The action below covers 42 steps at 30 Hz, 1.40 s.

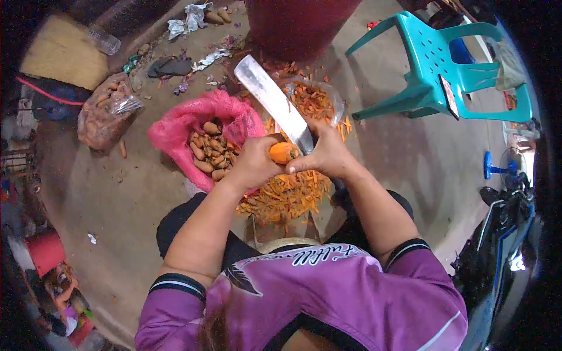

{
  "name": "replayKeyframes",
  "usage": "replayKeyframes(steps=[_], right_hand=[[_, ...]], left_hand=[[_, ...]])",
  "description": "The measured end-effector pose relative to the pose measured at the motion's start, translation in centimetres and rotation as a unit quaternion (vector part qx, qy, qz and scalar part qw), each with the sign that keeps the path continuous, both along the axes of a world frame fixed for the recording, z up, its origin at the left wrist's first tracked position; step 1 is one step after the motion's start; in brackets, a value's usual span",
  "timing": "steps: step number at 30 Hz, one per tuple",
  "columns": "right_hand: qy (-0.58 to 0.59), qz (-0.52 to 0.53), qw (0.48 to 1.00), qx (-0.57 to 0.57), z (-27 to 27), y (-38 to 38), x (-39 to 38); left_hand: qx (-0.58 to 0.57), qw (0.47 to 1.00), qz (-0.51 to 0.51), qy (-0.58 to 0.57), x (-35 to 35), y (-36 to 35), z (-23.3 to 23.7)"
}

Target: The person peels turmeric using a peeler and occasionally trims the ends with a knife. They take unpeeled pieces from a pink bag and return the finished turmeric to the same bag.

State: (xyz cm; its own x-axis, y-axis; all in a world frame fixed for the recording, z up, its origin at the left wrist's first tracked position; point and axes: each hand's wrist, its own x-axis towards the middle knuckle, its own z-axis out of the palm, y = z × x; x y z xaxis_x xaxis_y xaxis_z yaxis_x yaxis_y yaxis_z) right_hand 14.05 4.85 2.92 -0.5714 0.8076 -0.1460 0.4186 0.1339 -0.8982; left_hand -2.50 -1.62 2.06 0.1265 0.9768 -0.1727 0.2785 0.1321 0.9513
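Note:
My left hand (256, 162) is wrapped round an orange carrot (283, 153), whose stem end points toward my right hand. In my right hand (325, 153) is a large knife (270, 96) with a broad pale blade. The blade slants away from me to the upper left, and its handle is hidden in my fingers. My right thumb lies close to the carrot's end; whether it touches cannot be made out. Below both hands a heap of orange peelings (287, 196) covers the floor. More peelings lie beyond the knife on a clear plastic sheet or bag (335, 100).
Left of my hands stands an open pink sack (175, 131) of brownish roots (205, 153). Farther left is a clear plastic bag (108, 114) of roots. A teal chair (424, 64) bearing a phone-like object stands right, a dark red container (298, 26) ahead, a motorcycle (497, 245) at far right.

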Motion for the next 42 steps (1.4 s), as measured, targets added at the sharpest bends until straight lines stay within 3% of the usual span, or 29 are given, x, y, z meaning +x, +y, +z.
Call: replayKeyframes(steps=[9, 12, 14, 17, 20, 23, 25, 27, 28, 30, 31, 32, 33, 34, 35, 36, 37, 38, 40, 42], right_hand=[[-0.082, 0.048, 0.996, 0.001, 0.6, -0.8, -0.4], [-0.149, 0.076, 0.985, 0.037, 1.2, -0.8, -0.5], [-0.158, 0.082, 0.982, 0.065, 1.1, -0.8, -0.5], [-0.154, 0.079, 0.981, 0.09, 0.9, -1.1, -0.4], [-0.143, 0.096, 0.982, 0.081, 0.2, -1.6, -0.4], [-0.137, 0.1, 0.984, 0.058, -0.6, -2.0, -0.2], [-0.151, 0.089, 0.981, 0.081, -1.5, -2.4, -0.2], [-0.18, 0.071, 0.971, 0.141, -2.5, -3.2, -0.2], [-0.171, 0.042, 0.981, 0.082, -2.8, -3.1, -0.1], [-0.147, -0.015, 0.988, -0.035, -2.9, -2.6, 0.3], [-0.163, -0.033, 0.985, -0.049, -1.8, -2.2, 0.6], [-0.182, -0.042, 0.98, -0.061, -2.0, -1.8, 1.0], [-0.201, -0.051, 0.975, -0.075, -2.6, -1.4, 1.5], [-0.22, -0.059, 0.97, -0.087, -2.9, -0.9, 1.9], [-0.229, -0.066, 0.968, -0.077, -2.6, -0.5, 2.0], [-0.204, -0.074, 0.973, -0.073, -2.4, -0.4, 2.2], [-0.18, -0.081, 0.978, -0.07, -2.1, -0.5, 2.3], [-0.156, -0.087, 0.981, -0.068, -1.9, -0.5, 2.4], [-0.169, -0.09, 0.979, -0.07, -1.7, -0.3, 2.4], [-0.174, -0.093, 0.977, -0.083, -2.0, 0.0, 2.2]], left_hand=[[-0.103, 0.977, -0.111, 0.151, -0.2, 0.6, 4.3], [-0.132, 0.961, -0.145, 0.194, -0.4, 0.7, 3.8], [-0.114, 0.964, -0.151, 0.189, -0.5, 0.3, 2.1], [-0.179, 0.932, -0.198, 0.246, -0.3, 0.7, 3.1], [-0.154, 0.942, -0.249, 0.164, -0.7, 0.1, -0.5], [-0.2, 0.928, -0.288, 0.126, -0.8, 0.2, -1.6], [-0.274, 0.959, -0.065, 0.04, 0.7, -0.7, -0.3], [-0.312, 0.949, 0.049, -0.007, 1.2, -0.5, 0.4], [-0.323, 0.94, 0.108, -0.032, 1.5, -0.4, 0.7], [-0.268, 0.949, 0.162, -0.039, 0.6, 0.1, -2.6], [-0.256, 0.954, 0.153, 0.018, -0.9, 1.1, -5.0], [-0.114, 0.967, 0.226, -0.034, -1.5, 2.0, -6.4], [-0.177, 0.957, 0.225, 0.04, -2.4, 4.2, -3.6], [-0.12, 0.963, 0.241, 0.012, -3.2, 6.7, -1.6], [-0.138, 0.945, 0.297, -0.022, -2.5, 9.0, 4.5], [-0.072, 0.977, 0.2, -0.016, -4.5, 12.2, 5.9], [0.02, 0.974, 0.189, -0.123, -5.6, 15.4, 7.9], [0.12, 0.946, 0.035, -0.297, -6.1, 17.5, 11.2], [0.173, 0.937, 0.057, -0.299, -3.8, 16.7, 19.5], [0.191, 0.939, 0.022, -0.285, -3.5, 15.6, 21.5]])
